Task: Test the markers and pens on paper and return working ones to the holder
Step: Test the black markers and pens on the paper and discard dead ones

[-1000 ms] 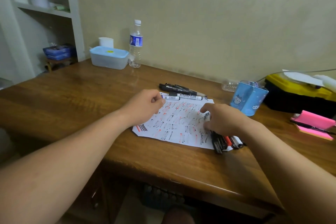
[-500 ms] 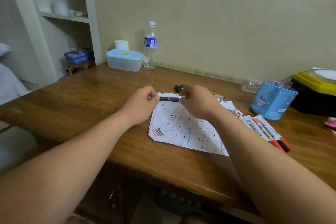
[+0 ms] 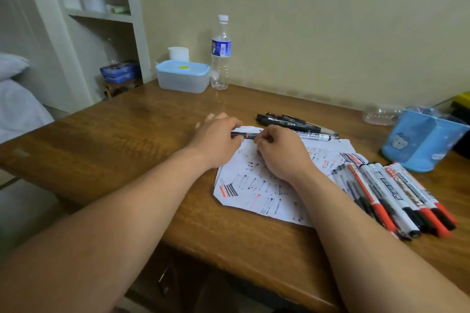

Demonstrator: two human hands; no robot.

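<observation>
**Both hands gripping one marker**

Your left hand (image 3: 216, 143) is pinching one end of a black marker (image 3: 245, 135), your right hand (image 3: 281, 154) curling round the other, over the far edge of the paper (image 3: 254, 192). The blue holder (image 3: 422, 142) is standing well off right. A cap jerking free could be smearing ink on your skin. Since the earlier frame, your left hand's outer fingers (image 3: 212, 117) are fanning out.

A brown wooden desk (image 3: 127, 140) stretched beneath the left hand (image 3: 216, 143). Beyond that hand, against the wall, stood a clear water bottle (image 3: 220, 58) with a blue label. Just left of it sat a translucent box (image 3: 183, 79) with a pale blue lid, a white cup (image 3: 178, 53) behind. Far left of the hand were white shelves (image 3: 99, 15), stacked blue tins (image 3: 119, 72) and a pillow (image 3: 11, 65).
</observation>
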